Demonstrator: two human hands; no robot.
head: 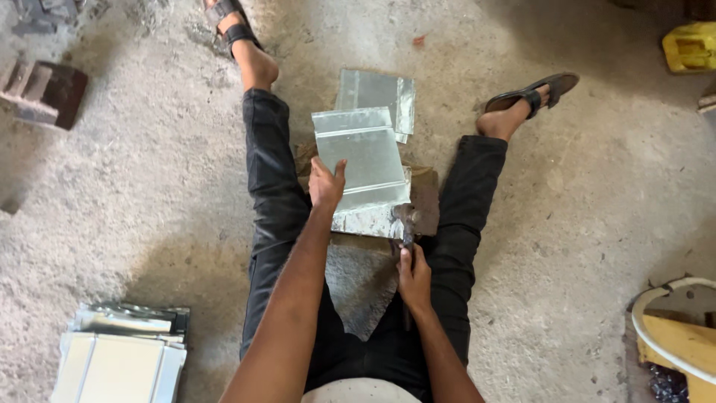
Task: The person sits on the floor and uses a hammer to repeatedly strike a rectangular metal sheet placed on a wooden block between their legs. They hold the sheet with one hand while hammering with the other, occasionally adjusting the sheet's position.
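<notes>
I sit on the floor with my legs spread. My left hand (326,183) presses down on the left edge of a folded sheet-metal piece (363,160) lying between my legs. That piece rests on a dark metal block (425,205). My right hand (413,275) is shut on the handle of a hammer (406,222), whose head sits on the sheet's near right corner. A second folded metal sheet (377,93) lies just beyond the first one.
A stack of finished sheet-metal pieces (123,354) lies at the lower left. A brick-like block (43,91) is at the upper left, a yellow container (691,46) at the upper right, and a round white-rimmed object (671,336) at the lower right.
</notes>
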